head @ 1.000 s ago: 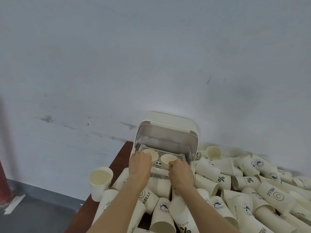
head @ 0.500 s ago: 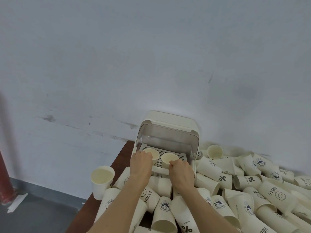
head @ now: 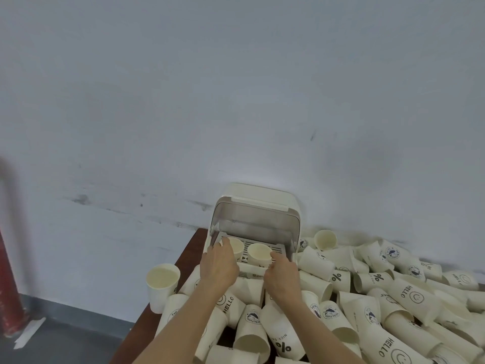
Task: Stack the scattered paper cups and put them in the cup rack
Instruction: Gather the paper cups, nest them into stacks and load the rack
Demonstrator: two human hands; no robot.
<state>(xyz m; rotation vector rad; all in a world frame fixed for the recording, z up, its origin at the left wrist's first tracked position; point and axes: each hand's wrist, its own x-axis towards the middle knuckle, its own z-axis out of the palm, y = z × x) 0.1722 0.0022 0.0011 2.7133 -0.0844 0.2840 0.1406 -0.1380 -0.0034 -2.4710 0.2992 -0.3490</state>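
At lower centre, the left hand [head: 219,264] is gripping one upright cup [head: 234,247] and the right hand [head: 282,271] another cup [head: 259,254] inside the open cup rack [head: 256,219]; scattered cups [head: 409,292] are covering the tabletop [head: 193,245].

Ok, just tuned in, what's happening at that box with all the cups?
A person is loading paper cups into the cup rack, whose lid is flipped up. The left hand holds one upright cup on the slotted tray, and the right hand holds a second cup beside it. Many loose cups lie scattered over the table, mostly on their sides, so most of the job remains.
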